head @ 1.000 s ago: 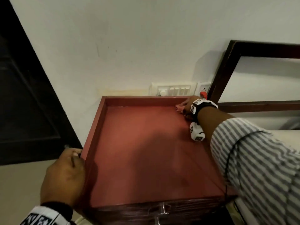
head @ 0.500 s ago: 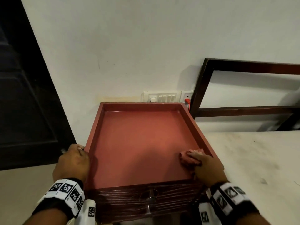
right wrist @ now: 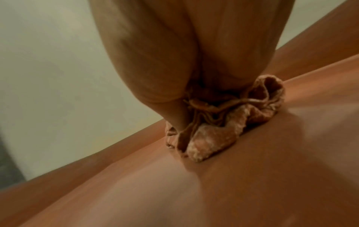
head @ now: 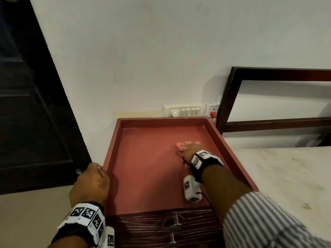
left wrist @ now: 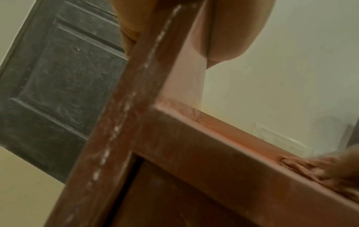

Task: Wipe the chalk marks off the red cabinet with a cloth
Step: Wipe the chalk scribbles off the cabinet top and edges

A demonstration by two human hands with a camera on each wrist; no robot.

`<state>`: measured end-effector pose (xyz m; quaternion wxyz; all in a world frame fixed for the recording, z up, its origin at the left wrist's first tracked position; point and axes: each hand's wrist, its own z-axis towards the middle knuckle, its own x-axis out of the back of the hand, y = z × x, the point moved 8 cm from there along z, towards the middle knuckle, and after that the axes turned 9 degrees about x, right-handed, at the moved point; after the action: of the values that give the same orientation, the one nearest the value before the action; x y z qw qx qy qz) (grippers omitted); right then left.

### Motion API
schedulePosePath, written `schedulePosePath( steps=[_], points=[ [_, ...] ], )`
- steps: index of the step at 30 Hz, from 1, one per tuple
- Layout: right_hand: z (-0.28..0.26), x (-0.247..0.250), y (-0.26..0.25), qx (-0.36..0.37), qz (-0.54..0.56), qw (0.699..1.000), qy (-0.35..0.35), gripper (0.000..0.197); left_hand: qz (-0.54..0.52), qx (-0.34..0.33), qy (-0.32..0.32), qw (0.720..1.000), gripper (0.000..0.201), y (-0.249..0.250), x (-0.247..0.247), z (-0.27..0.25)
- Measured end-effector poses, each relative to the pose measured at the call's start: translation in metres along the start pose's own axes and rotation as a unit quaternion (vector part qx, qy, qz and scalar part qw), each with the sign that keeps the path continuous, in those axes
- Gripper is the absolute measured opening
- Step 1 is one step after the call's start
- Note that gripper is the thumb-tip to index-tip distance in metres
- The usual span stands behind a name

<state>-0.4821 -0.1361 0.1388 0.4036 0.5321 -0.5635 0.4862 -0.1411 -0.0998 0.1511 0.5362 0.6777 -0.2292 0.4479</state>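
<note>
Right hand [head: 189, 149] bunches the cloth [head: 180, 145] on the cabinet [head: 148, 169] top, left hand [head: 91, 183] clasps its rim (door [head: 32, 104] beside, switches [head: 184, 110] behind).

Red cabinet [head: 146, 176]: recessed top with raised rim on all sides, dark drawer front below. Pink cloth [head: 180, 146], bunched, lies on the top at about 2 o'clock from centre.

No readable text; the wristbands [head: 87, 214] seemingly carry only coded black-and-white squares.
</note>
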Motion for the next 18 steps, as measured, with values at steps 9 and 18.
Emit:
schedulePosePath(
  steps=[9, 18],
  points=[
    [-0.077, -0.043, -0.183, 0.231, 0.143, 0.961, 0.052, 0.040, -0.005, -0.006, 0.009, 1.000, 0.028, -0.006, -0.001, -0.001],
    [-0.099, -0.007, 0.027, -0.005, 0.090, 0.990, 0.108, 0.044, 0.007, 0.002, 0.006, 1.000, 0.020, -0.011, -0.003, 0.005]
  ],
)
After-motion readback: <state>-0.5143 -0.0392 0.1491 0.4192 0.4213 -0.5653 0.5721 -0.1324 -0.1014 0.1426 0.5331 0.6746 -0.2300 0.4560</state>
